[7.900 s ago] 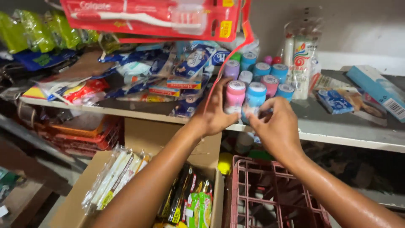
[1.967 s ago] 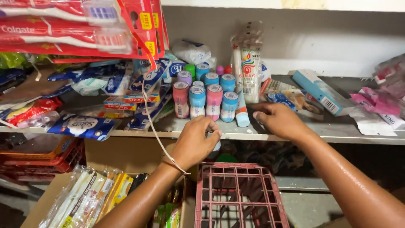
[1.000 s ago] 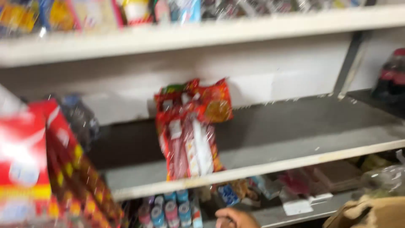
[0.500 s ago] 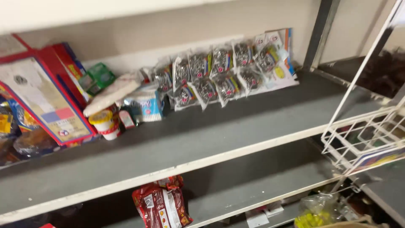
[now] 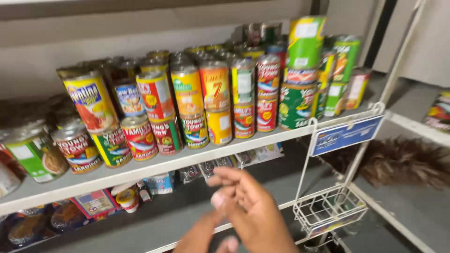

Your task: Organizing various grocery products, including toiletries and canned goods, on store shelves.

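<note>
Two hands [image 5: 243, 220] hover empty below stacked cans [image 5: 206, 100]

Stacked cans [image 5: 201, 98] stand on the upper shelf [image 5: 140, 168]; a wire rack [image 5: 330, 213] hangs at its right end, a hand [image 5: 248, 211] near below.

Light's pretty even and kinda warm up here, with soft glare on the tops of the cans [image 5: 213, 93], while the lower shelf [image 5: 281, 182] sits in shadow. The hand [image 5: 248, 211] up front is smeared with motion blur, and the edges look soft and a bit stretched.
</note>
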